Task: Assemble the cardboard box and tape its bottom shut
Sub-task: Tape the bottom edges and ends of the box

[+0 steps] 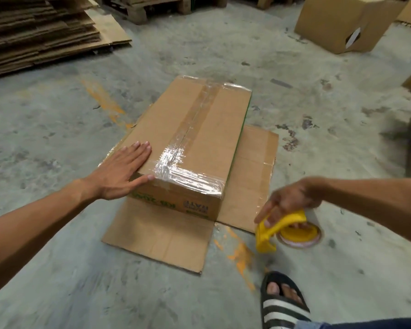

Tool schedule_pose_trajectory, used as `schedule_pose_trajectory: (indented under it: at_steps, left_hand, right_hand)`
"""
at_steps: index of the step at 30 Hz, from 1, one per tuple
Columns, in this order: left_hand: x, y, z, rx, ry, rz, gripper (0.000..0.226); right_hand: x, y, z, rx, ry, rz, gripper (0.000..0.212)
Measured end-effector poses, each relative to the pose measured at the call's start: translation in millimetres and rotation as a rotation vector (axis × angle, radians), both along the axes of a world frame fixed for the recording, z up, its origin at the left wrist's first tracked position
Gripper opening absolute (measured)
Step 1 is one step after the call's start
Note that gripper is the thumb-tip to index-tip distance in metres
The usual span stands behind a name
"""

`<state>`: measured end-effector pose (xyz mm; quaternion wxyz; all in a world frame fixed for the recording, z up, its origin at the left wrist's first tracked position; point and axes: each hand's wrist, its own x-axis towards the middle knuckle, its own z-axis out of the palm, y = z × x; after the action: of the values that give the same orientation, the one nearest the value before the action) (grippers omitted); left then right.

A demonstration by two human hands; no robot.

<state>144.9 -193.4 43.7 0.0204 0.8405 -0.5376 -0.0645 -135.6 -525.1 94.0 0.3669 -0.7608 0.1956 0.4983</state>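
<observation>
A brown cardboard box (207,129) stands upside down on the concrete floor, its flaps spread flat around it. Clear tape runs along the middle seam of its upward face and across the near edge. My left hand (124,169) lies flat, fingers apart, on the box's near left corner. To the right of the box, low over the floor, my right hand (287,205) grips a yellow tape dispenser (282,230) that carries a roll of tape.
A stack of flattened cardboard (38,32) lies at the back left, with wooden pallets (152,5) behind it. An assembled box (344,22) stands at the back right. More cardboard shows at the right edge. My sandalled foot (282,302) is at the bottom right.
</observation>
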Motion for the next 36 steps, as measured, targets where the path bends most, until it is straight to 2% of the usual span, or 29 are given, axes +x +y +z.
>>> schedule_pose_trajectory:
  at_steps: [3, 7, 13, 18, 23, 27, 32, 36]
  left_hand:
    - [-22.4, -18.0, 5.8, 0.005, 0.013, 0.071, 0.097]
    - [-71.9, -71.2, 7.4, 0.021, -0.007, -0.017, 0.098]
    - [-136.1, -136.8, -3.2, -0.002, -0.018, -0.064, 0.096]
    - [-134.2, -129.1, -8.6, -0.012, -0.149, -0.098, 0.08]
    - [-89.8, -67.6, -8.1, -0.003, -0.165, -0.196, 0.072]
    - [-45.5, 12.1, -6.9, 0.024, -0.148, -0.213, 0.066]
    - [-25.2, 102.4, -2.6, 0.029, -0.091, -0.037, 0.063]
    - [-19.5, 146.6, -7.2, -0.036, -0.005, 0.201, 0.068]
  right_hand:
    - [3.5, -2.3, 1.1, 0.037, -0.077, -0.112, 0.036]
    - [19.2, -8.2, 8.5, 0.048, -0.15, -0.186, 0.036]
    - [15.4, 0.4, -0.4, 0.007, -0.055, -0.13, 0.04]
    - [10.9, 23.6, -9.7, 0.003, -0.079, -0.028, 0.041]
    - [15.3, 71.2, -18.3, -0.026, -0.189, 0.253, 0.05]
    - [23.1, 117.0, -23.9, -0.03, -0.255, 0.546, 0.068]
    - [23.8, 167.5, -41.1, 0.014, -0.334, 0.974, 0.085]
    - [19.9, 194.0, -61.2, 0.038, -0.516, 1.39, 0.089]
